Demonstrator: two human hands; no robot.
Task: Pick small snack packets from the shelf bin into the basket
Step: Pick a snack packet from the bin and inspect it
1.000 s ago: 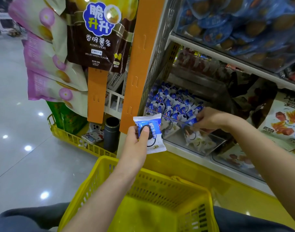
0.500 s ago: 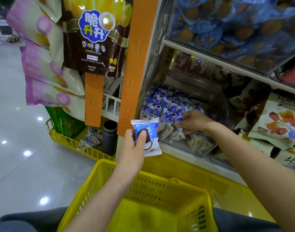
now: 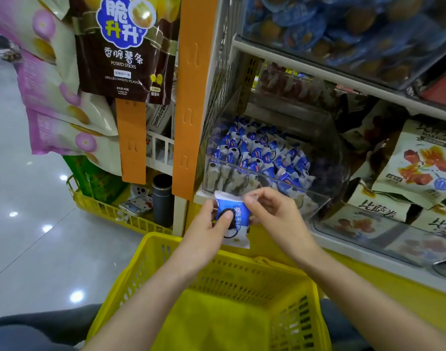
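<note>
Over the far rim of the yellow basket (image 3: 140, 269), my left hand (image 3: 206, 231) grips a blue-and-white snack packet (image 3: 235, 221) with a dark cookie printed on it. My right hand (image 3: 277, 214) pinches the packet's top right edge, fingers closed. A white edge shows behind the packet's top; whether that is a second packet I cannot tell. Just above both hands stands the clear shelf bin (image 3: 315, 198), filled with several of the same snack packets (image 3: 262, 153). Nothing shows inside the basket.
An orange shelf post (image 3: 191, 97) rises left of the bin. Hanging potato stick bags (image 3: 123, 46) and pink bags (image 3: 52, 97) lie further left. Larger snack bags (image 3: 419, 160) fill the shelf to the right. A low yellow rack (image 3: 110, 211) sits on the shiny floor.
My right hand has come out of the bin and down to the packet in my left hand. The left hand has lowered slightly toward the basket.
</note>
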